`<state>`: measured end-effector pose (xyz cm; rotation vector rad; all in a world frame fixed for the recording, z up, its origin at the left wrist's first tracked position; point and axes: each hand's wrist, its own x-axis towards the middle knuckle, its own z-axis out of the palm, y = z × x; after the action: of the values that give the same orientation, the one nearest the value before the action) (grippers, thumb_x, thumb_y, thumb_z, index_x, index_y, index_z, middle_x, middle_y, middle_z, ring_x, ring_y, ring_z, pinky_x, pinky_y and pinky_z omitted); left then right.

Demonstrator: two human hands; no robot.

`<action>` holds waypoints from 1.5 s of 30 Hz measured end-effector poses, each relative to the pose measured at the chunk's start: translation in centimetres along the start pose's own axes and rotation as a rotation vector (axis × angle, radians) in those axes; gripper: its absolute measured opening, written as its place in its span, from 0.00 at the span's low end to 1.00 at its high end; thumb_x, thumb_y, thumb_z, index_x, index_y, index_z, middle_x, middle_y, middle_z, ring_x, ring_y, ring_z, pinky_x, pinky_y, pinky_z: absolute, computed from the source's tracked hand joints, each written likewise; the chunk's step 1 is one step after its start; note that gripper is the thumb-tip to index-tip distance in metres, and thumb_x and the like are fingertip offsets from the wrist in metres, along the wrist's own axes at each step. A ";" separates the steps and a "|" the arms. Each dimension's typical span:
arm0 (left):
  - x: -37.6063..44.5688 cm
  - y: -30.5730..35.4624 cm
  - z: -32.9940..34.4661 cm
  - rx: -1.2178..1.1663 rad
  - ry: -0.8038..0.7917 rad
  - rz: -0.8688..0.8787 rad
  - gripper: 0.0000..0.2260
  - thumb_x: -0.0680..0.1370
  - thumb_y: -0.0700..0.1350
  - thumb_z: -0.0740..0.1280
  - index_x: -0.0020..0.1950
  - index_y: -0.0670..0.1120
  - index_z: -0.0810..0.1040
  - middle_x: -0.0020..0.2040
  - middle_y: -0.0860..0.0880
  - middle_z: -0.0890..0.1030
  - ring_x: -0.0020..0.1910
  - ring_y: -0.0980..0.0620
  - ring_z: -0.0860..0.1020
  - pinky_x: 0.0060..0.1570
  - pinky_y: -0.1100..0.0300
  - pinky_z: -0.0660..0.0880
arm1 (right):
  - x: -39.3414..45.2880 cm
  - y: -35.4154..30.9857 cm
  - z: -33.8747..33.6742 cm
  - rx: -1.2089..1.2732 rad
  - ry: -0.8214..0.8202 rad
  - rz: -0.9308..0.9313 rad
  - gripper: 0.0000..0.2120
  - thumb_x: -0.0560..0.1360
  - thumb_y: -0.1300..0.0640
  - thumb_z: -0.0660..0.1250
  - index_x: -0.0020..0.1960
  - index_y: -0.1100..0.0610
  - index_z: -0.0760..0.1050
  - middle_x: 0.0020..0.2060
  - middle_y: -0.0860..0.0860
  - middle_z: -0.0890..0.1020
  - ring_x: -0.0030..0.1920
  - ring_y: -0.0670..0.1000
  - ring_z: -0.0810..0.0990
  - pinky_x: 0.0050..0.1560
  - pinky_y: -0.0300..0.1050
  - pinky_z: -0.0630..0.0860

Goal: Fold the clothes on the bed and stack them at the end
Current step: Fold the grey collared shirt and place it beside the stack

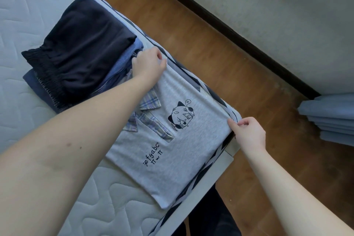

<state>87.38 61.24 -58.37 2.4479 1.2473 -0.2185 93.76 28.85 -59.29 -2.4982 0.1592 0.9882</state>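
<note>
Both hands pinch the grey cartoon-print shirt (pixel 178 140) lying at the mattress (pixel 28 25) edge, left hand (pixel 148 65) at 11 o'clock, right hand (pixel 247 132) at 3; keep even tension for a square fold.

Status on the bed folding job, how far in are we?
Done: a stack of folded clothes with a dark garment on top sits on the mattress. In hand: the grey printed shirt lies flat at the bed edge; the left hand and right hand each pinch an edge of it. Left: finish folding this shirt and put it on the stack. No other loose clothes are in view.
</note>
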 end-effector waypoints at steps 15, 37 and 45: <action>-18.8 -5.9 -9.7 0.130 -0.122 0.348 0.20 0.79 0.55 0.63 0.70 0.51 0.71 0.68 0.52 0.72 0.69 0.50 0.68 0.67 0.51 0.63 | -10.3 -6.9 -1.8 -0.488 -0.033 -0.693 0.21 0.81 0.47 0.61 0.70 0.55 0.70 0.64 0.51 0.76 0.67 0.53 0.69 0.67 0.49 0.67; -51.3 -13.8 -30.1 0.237 0.227 0.050 0.32 0.77 0.65 0.45 0.78 0.54 0.61 0.77 0.48 0.63 0.77 0.48 0.59 0.75 0.43 0.50 | -42.7 -10.1 -7.1 -0.915 0.095 -1.268 0.30 0.81 0.37 0.43 0.80 0.47 0.52 0.79 0.48 0.55 0.79 0.50 0.48 0.75 0.45 0.39; -57.1 -17.9 -31.2 0.266 0.246 -0.088 0.31 0.78 0.65 0.45 0.78 0.55 0.61 0.78 0.48 0.62 0.78 0.48 0.57 0.74 0.45 0.43 | -47.5 -9.9 -6.5 -0.955 0.135 -1.393 0.34 0.79 0.35 0.34 0.80 0.48 0.51 0.79 0.49 0.54 0.79 0.51 0.47 0.76 0.46 0.37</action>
<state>38.03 40.84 -17.11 2.7133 1.5178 -0.1152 65.42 32.15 -19.50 -2.3829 -2.0877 0.2220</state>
